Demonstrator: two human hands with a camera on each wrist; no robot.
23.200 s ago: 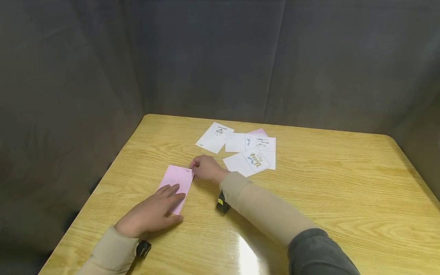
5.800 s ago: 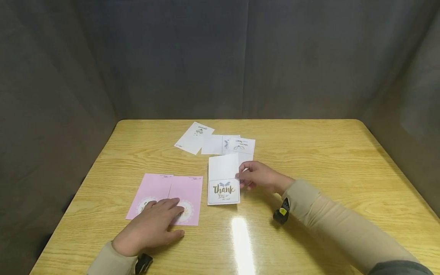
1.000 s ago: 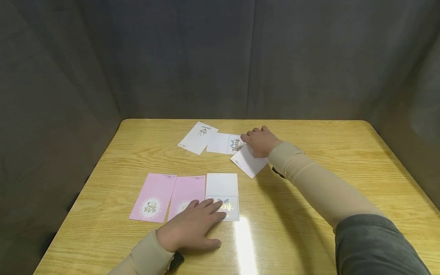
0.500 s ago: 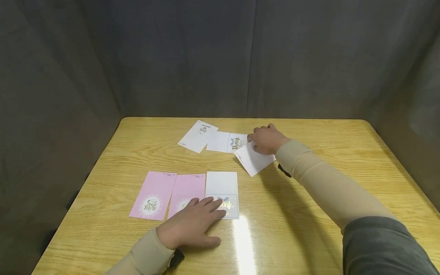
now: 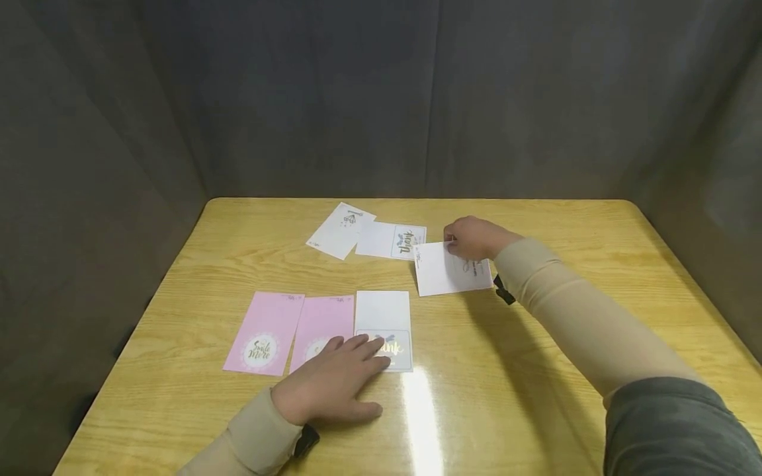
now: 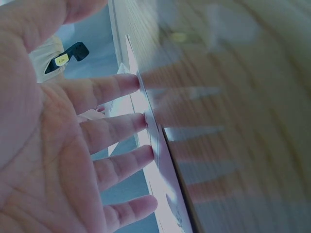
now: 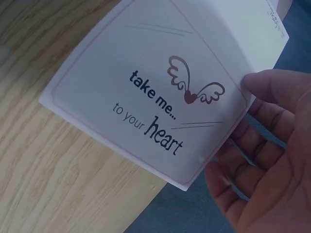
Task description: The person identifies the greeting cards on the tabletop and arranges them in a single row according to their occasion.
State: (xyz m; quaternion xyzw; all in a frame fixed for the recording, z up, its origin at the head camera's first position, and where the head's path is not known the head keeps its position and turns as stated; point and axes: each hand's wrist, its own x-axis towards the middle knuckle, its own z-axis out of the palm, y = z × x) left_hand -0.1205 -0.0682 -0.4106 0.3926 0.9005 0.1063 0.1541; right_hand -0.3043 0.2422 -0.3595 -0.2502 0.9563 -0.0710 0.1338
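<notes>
My right hand (image 5: 476,237) pinches the far edge of a white greeting card (image 5: 437,271). In the right wrist view this card (image 7: 146,111) reads "take me... to your heart" under a winged heart, with thumb and fingers at its edge. My left hand (image 5: 336,383) lies with fingers spread over two cards in the near row. Beneath its fingertips are a white "Thank You" card (image 5: 383,311) and the middle pink card (image 5: 330,314), their prints partly covered. Leftmost in the row lies a pink "Smile More" card (image 5: 270,317). The left wrist view shows straight fingers (image 6: 121,126) touching the cards.
Toward the back of the wooden table (image 5: 571,277) lie another white "Thank You" card (image 5: 375,239), turned sideways, and a white card with a small drawing (image 5: 336,231), set askew. The two meet at their edges. A dark curtain (image 5: 321,99) stands behind the table.
Over the last second my right hand has shifted right and turned the heart card; my left hand stayed put. Since the earliest frames, a second pink card and a "Thank You" card have joined the row.
</notes>
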